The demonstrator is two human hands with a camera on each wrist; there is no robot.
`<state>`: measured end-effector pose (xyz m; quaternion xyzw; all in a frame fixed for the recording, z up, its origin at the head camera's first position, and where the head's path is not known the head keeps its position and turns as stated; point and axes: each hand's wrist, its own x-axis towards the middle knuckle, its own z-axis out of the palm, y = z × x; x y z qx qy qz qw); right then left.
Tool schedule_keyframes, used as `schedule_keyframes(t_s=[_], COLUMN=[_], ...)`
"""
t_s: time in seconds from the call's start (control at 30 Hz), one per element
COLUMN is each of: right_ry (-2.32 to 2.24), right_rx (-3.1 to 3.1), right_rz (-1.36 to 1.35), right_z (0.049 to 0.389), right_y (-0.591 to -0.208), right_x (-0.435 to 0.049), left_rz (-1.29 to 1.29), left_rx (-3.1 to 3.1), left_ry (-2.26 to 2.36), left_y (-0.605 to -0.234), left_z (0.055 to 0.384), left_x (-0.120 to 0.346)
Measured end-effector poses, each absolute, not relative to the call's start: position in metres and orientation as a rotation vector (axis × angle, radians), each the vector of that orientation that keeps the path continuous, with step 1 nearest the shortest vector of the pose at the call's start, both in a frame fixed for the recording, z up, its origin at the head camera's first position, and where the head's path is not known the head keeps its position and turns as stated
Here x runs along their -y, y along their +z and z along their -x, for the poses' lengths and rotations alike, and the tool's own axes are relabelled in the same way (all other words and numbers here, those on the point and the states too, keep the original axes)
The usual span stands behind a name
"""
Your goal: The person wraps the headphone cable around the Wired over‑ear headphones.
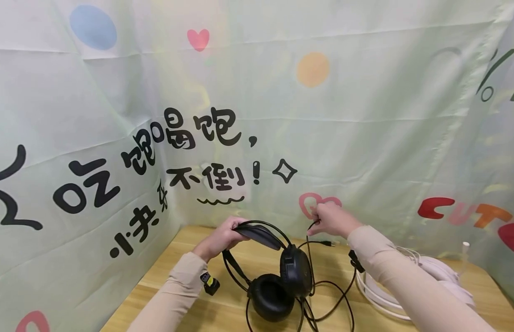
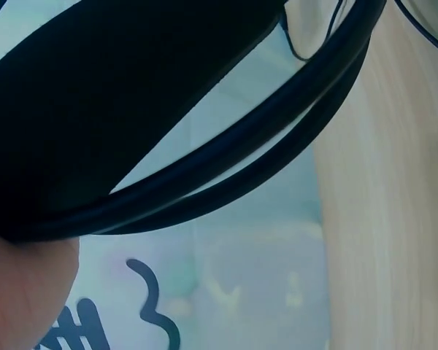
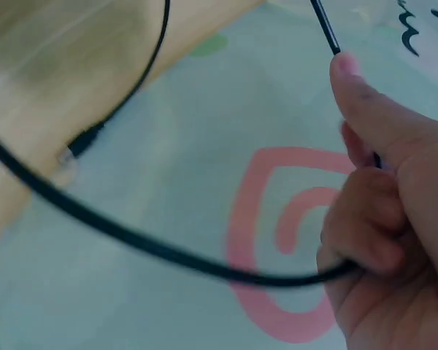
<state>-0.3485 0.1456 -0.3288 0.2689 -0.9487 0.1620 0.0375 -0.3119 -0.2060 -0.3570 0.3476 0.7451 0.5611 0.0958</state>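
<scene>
My left hand [image 1: 223, 239] grips a pair of black over-ear headphones [image 1: 296, 272] by the headband, at its upper left end. The ear cups hang down toward the right, close over the table. In the left wrist view the dark headband [image 2: 233, 149] fills the upper part, with the base of the hand beneath it. My right hand [image 1: 333, 219], raised to the right of the headphones, pinches their thin black cable [image 3: 153, 254] between thumb and curled fingers. Beyond the headphones a cable end with a black plug [image 1: 326, 243] lies near the table's back edge.
More black cable loops [image 1: 339, 295] spread over the wooden table [image 1: 165, 276] by the ear cups. White cables and a white bundle [image 1: 439, 267] lie at the right, partly behind the right arm. A printed cloth [image 1: 364, 138] stands along the back and left.
</scene>
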Motion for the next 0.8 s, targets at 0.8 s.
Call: schedule_keyframes(t_s=[0.8], right_ry=[-0.162], right_rx=[2.695], right_rz=[-0.746], right_z=[0.344], right_y=[-0.289], right_x=[-0.089], left_rz=[-1.145], left_rx=[-2.406], left_ry=[1.303], left_y=[-0.341], left_z=[0.308], left_x=[0.167])
